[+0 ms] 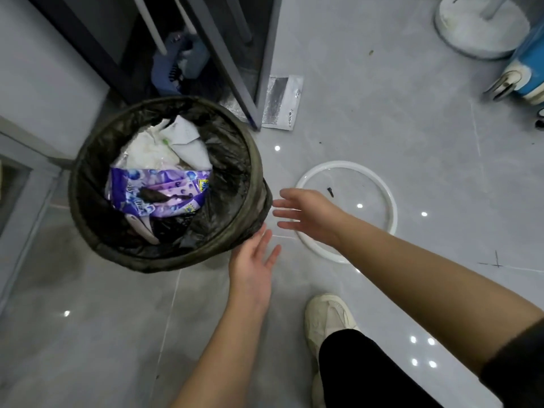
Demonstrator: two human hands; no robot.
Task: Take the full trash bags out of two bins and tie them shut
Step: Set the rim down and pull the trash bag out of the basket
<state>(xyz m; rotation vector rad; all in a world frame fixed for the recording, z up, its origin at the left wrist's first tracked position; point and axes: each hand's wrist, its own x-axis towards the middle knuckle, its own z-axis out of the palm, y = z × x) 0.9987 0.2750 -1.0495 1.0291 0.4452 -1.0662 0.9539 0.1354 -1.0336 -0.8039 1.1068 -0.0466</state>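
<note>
Gray glossy tile floor, light spots reflected. Left of centre, round bin standing upright, mouth straight up at the camera, long axis vertical. Lined with black trash bag, bag edge folded out over the rim, bag seated inside the bin. Full: purple wrapper on top, lengthwise left to right, white paper behind it. Left hand at the near right rim, fingers straight and close together, tips at the bag edge — contact unclear. Right hand just beside the right rim, fingers spread, holding nothing, apart from the bag. White ring flat on floor, partly under right hand. Silver pouch by dark door frame. Pale shoe at bottom.
</note>
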